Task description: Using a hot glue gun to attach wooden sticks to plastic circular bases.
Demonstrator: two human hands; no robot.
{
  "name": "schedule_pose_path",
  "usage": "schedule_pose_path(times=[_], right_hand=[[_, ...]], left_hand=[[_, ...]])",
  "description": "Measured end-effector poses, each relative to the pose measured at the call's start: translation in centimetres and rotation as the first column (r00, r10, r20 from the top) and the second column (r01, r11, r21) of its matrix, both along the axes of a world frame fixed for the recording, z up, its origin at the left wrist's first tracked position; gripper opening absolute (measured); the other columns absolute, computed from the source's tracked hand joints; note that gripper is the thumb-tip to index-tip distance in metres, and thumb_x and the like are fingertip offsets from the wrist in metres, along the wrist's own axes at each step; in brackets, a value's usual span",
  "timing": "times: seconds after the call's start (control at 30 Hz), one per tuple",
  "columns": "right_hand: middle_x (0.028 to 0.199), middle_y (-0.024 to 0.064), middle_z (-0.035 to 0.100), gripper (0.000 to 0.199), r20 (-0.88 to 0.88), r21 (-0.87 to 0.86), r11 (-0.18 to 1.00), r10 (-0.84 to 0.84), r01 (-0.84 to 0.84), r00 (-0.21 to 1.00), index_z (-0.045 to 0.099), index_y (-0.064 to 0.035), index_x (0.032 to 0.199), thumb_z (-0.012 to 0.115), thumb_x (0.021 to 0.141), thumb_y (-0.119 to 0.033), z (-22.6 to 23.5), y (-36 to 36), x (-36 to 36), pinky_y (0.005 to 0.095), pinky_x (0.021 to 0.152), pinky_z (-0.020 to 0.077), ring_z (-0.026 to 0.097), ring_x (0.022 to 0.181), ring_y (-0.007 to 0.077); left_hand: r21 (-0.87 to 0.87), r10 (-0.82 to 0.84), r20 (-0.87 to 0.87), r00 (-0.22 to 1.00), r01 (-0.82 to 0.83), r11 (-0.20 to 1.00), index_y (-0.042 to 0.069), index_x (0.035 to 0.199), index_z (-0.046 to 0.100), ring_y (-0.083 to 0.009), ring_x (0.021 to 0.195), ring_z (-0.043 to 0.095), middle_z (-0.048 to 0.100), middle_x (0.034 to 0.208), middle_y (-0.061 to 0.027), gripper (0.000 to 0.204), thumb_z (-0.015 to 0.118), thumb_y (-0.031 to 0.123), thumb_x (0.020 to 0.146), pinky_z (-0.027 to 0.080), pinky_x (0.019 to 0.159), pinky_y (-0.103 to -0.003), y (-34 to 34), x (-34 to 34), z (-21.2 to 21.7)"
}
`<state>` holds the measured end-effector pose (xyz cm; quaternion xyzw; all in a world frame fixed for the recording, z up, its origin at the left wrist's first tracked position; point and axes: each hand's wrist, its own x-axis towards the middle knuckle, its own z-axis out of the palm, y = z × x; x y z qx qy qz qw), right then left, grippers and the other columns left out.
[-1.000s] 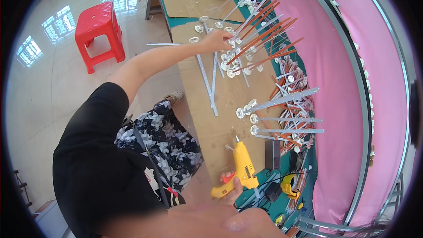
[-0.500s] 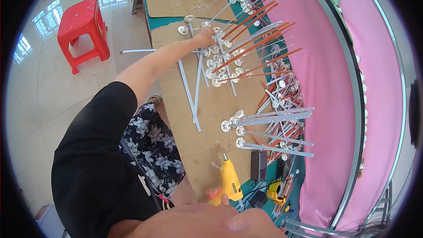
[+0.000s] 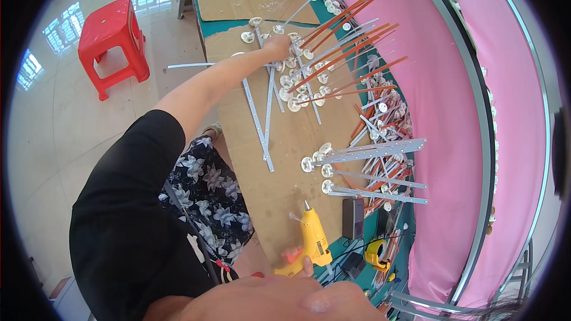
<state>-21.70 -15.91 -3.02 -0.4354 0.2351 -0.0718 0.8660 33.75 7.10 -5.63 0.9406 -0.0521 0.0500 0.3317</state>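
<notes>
In the head view, a yellow glue gun [image 3: 314, 239] is held in the right hand [image 3: 304, 266] near the lower end of a brown cardboard sheet [image 3: 297, 134]. The handle is wrapped by closed fingers, and a red trigger is seen beside them; the nozzle is pointed toward the far end of the sheet, with a wisp of clear glue seen near it.

The left hand [image 3: 277, 49] is stretched out to the far part of the sheet, among clear round bases [image 3: 294, 104]. Its fingers are bent, but the fingertips are hidden, so how far they are open, and whether a base is gripped, cannot be told.

Orange sticks [image 3: 351, 14] are seen slanting from some of these bases. Dotted grey strips [image 3: 256, 120] are laid on the sheet near the left forearm, two of them crossed at their near ends. More grey strips [image 3: 380, 153], fitted with clear bases, are lined up between the hands, and a heap of sticks [image 3: 389, 117] is piled behind. A black box [image 3: 353, 218] is placed just beside the glue gun, and a roll of yellow tape [image 3: 375, 254] is set farther right.
</notes>
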Motion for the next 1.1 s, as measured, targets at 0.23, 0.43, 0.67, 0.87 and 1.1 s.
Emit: schedule_pose_path(times=[0.23, 0.43, 0.67, 0.87, 1.1], right_hand=[[0.080, 0.0117, 0.053, 0.039, 0.106, 0.101, 0.991, 0.073, -0.084, 0.992, 0.050, 0.0001, 0.102, 0.057, 0.077, -0.029, -1.7, -1.1, -0.3, 0.0405, 0.072, 0.0446, 0.053, 0.078, 0.0278], [0.081, 0.0117, 0.053, 0.040, 0.078, 0.045, 0.999, 0.007, -0.011, 0.997, 0.049, 0.0002, 0.100, 0.059, 0.074, -0.029, -0.6, -0.6, 0.4, 0.0381, 0.072, 0.0455, 0.053, 0.079, 0.0278], [0.083, 0.0120, 0.054, 0.037, 0.094, -0.007, 0.999, 0.055, -0.054, 0.994, 0.050, 0.0002, 0.097, 0.058, 0.075, -0.029, -1.7, -1.2, 0.9, 0.0368, 0.070, 0.0475, 0.054, 0.079, 0.0273], [0.084, 0.0126, 0.055, 0.035, 0.096, -0.006, 0.998, 0.061, -0.061, 0.993, 0.051, 0.0011, 0.097, 0.057, 0.076, -0.027, -0.8, -0.4, 0.8, 0.0356, 0.071, 0.0480, 0.054, 0.080, 0.0274], [0.083, 0.0151, 0.057, 0.031, 0.106, -0.130, 0.991, 0.039, -0.025, 0.994, 0.050, 0.0031, 0.097, 0.058, 0.076, -0.018, 0.5, 0.4, 1.2, 0.0351, 0.066, 0.0515, 0.057, 0.077, 0.0288]], left_hand=[[-0.209, -0.054, 0.322, 0.945, 0.126, 0.970, 0.007, 0.104, 0.061, -0.0286, 0.094, 0.061, 0.063, 0.102, -0.0130, 0.032, 0.062, 0.020, 0.075, 0.048, 0.078, -0.037, 1.9, -4.3, 1.2], [-0.432, -0.488, 0.386, 0.783, 0.620, 0.655, 0.000, 0.099, 0.062, -0.0173, 0.089, 0.062, 0.063, 0.101, -0.0105, 0.027, 0.064, 0.014, 0.077, 0.049, 0.070, -0.028, 1.4, -19.0, 4.9], [-0.335, -0.596, 0.335, 0.729, 0.684, 0.648, 0.008, 0.112, 0.058, -0.0170, 0.085, 0.061, 0.063, 0.102, -0.0087, 0.047, 0.071, 0.032, 0.074, 0.049, 0.072, -0.030, -7.8, -23.9, 8.0], [-0.370, -0.631, 0.279, 0.724, 0.687, 0.626, 0.009, 0.115, 0.057, -0.0175, 0.083, 0.061, 0.064, 0.101, -0.0073, 0.047, 0.067, 0.030, 0.075, 0.046, 0.079, -0.030, -12.5, -23.3, 8.3], [-0.387, -0.619, 0.154, 0.770, 0.623, 0.679, 0.008, 0.095, 0.068, -0.0112, 0.065, 0.059, 0.067, 0.076, -0.0054, 0.024, 0.063, 0.024, 0.078, 0.045, 0.063, -0.026, -11.4, -24.7, 10.2]])
